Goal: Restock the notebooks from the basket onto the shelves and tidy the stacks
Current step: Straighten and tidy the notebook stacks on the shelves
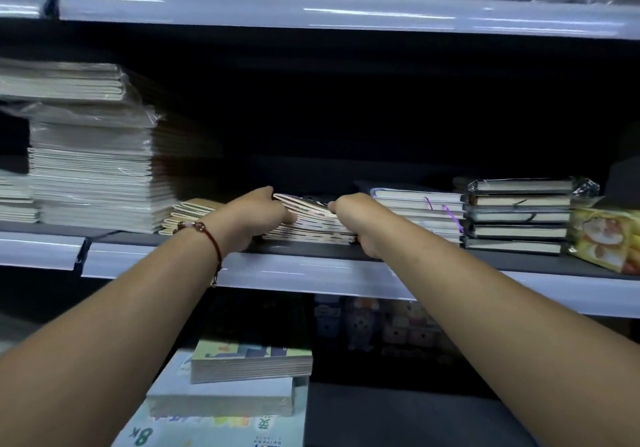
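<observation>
A low stack of thin pale notebooks (pixel 311 227) lies on the middle shelf (pixel 311 272), its top copies tilted up toward the left. My left hand (pixel 256 214) grips the stack's left end, thumb over the front edges. My right hand (pixel 353 218) grips its right end, fingers reaching behind. Both forearms stretch up from below, and a red bead bracelet (pixel 204 235) circles my left wrist. No basket is in view.
Left of the stack lie kraft-covered notebooks (pixel 188 213) and a tall pile of wrapped white pads (pixel 93 176). To the right stand bound notebooks with purple ribbons (pixel 420 211) and dark hardcovers (pixel 517 216). Above is another stocked shelf (pixel 311 10). Sketch pads (pixel 239 377) lie on the lower shelf.
</observation>
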`<action>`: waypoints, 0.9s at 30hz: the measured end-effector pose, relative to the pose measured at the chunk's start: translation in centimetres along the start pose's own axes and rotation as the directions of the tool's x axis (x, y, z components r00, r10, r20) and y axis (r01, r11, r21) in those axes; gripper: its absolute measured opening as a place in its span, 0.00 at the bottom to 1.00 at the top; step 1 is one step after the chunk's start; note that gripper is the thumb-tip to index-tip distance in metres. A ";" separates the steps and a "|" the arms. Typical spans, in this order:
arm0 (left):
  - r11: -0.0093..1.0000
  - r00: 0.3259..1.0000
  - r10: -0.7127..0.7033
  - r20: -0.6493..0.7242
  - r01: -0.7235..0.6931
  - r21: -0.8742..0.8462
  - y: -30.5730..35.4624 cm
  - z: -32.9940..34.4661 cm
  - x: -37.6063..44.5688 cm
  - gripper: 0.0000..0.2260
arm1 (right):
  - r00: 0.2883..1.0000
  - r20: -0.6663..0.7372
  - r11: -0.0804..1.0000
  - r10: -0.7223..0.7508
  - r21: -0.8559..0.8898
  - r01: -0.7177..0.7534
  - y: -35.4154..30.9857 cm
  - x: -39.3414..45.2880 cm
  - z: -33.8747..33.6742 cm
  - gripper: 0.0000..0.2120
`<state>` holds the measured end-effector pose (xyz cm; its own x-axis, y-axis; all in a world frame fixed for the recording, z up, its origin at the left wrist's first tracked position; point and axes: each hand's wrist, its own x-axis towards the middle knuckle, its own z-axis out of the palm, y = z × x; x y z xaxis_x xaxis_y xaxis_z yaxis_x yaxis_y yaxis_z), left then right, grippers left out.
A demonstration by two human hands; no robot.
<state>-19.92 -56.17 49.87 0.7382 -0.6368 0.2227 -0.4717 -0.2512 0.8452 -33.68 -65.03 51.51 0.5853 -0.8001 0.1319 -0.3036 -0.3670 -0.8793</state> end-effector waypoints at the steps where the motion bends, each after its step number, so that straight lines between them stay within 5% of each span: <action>1: 0.999 1.000 -0.012 0.023 0.011 0.038 0.0 0.0 0.2 0.39 | 1.000 0.002 1.000 -0.003 -0.011 0.003 0.0 -0.1 -0.1 0.14; 8: 0.983 0.986 0.126 -0.108 -0.110 0.149 -1.2 0.3 -0.2 0.38 | 0.999 -0.025 0.997 -0.021 -0.080 0.019 0.2 0.3 0.1 0.05; 12: 0.958 0.974 0.192 -0.121 -0.159 0.239 -2.1 -0.8 -0.4 0.36 | 0.992 0.081 0.937 -0.096 -0.329 0.118 0.8 0.7 -0.8 0.09; 14: 0.946 0.980 0.196 -0.039 -0.179 0.270 -2.2 -1.4 -0.3 0.44 | 0.982 0.161 0.899 -0.093 -0.411 0.153 1.0 1.0 -0.9 0.05; 16: 0.920 0.977 0.208 0.052 -0.213 0.330 -2.2 -2.1 -0.1 0.51 | 0.968 0.214 0.843 -0.133 -0.489 0.224 1.3 1.1 -0.7 0.13; 19: 0.856 0.962 0.270 0.041 -0.259 0.448 -2.1 -2.1 -0.3 0.46 | 0.950 0.179 0.735 -0.256 -0.602 0.312 1.7 0.9 -0.7 0.20; 23: 0.822 0.931 0.358 -0.066 -0.280 0.496 -2.2 -0.9 -0.8 0.40 | 0.912 0.110 0.739 -0.395 -0.553 0.386 2.8 1.2 -0.9 0.22; 27: 0.873 0.941 0.338 -0.031 -0.301 0.384 -2.5 -1.5 -0.2 0.39 | 0.894 0.092 0.763 -0.438 -0.488 0.424 3.5 1.8 -0.8 0.16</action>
<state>-18.19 -54.32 48.49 0.5498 -0.6611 0.5105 -0.8192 -0.3077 0.4839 -34.33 -68.09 49.05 0.7255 -0.5109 0.4611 -0.3505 -0.8509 -0.3914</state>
